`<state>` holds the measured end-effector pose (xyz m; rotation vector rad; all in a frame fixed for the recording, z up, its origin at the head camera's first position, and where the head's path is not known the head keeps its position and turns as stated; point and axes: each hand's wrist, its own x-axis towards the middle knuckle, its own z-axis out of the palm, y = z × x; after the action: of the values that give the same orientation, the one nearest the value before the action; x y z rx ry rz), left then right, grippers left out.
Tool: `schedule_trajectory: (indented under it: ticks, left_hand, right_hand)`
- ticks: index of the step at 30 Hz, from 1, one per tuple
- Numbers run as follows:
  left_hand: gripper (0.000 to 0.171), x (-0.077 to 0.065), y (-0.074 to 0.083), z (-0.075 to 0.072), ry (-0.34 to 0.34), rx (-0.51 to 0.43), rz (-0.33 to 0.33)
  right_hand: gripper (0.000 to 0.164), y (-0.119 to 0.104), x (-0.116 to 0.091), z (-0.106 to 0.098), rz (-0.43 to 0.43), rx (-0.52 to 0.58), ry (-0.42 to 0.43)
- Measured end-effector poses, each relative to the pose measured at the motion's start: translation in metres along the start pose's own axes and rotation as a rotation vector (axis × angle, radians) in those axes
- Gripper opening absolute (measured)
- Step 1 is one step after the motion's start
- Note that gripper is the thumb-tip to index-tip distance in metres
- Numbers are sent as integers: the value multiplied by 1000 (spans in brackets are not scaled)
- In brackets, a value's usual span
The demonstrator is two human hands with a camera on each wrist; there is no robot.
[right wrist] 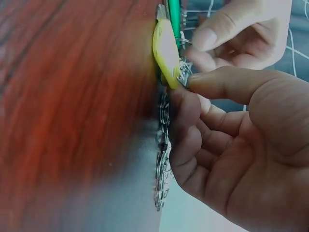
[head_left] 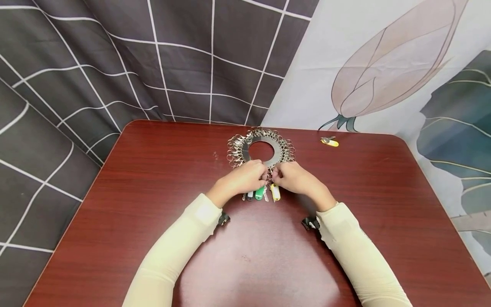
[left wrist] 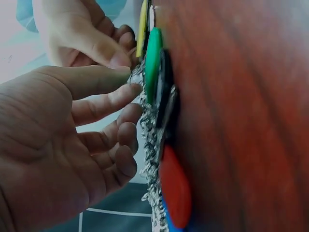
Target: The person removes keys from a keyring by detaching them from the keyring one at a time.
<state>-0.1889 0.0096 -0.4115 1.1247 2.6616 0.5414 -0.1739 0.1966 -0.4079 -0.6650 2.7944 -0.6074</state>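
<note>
A flat grey ring (head_left: 278,153) edged with many small metal clasps and split rings lies on the table. My left hand (head_left: 247,176) is at its near edge, thumb and forefinger pinching a small metal ring (right wrist: 183,41) beside the green key tag (head_left: 259,193). Opposite it, fingertips almost meeting, my right hand (head_left: 294,177) pinches the metal ring end of a yellow key tag (right wrist: 165,50). A key (head_left: 266,195) hangs between the two tags. Left of the green one are a black tag (left wrist: 165,87) and, lower in the left wrist view, a red tag (left wrist: 175,188).
Another yellow tag with a key (head_left: 330,143) lies apart at the table's back right. The dark red table (head_left: 245,260) reaches a checked grey curtain (head_left: 184,64) and a white flowered one (head_left: 307,94) behind it. Black wrist cameras (head_left: 310,223) sit under both sleeves.
</note>
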Motion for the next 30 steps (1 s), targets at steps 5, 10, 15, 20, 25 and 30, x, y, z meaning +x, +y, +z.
schedule_trajectory:
  ticks: [5, 10, 15, 20, 25, 30]
  left_hand:
    - [13, 3, 3, 3, 9, 9, -20]
    - [15, 5, 3, 4, 18, 14, -45]
    - [12, 7, 3, 3, 50, -35, -60]
    - [14, 9, 2, 3, 127, -123, -84]
    - [17, 11, 4, 4, 177, -175, -135]
    - [10, 11, 6, 3, 225, -230, -161]
  right_hand:
    - [5, 3, -1, -3, 27, 51, 6]
    - [7, 5, 0, -4, 54, 118, -1]
    - [8, 6, 1, -5, 57, 161, -6]
    - [5, 7, 1, -7, 60, 165, 10]
    - [7, 6, 2, -5, 52, 166, 29]
    - [6, 5, 3, -5, 47, 218, 78]
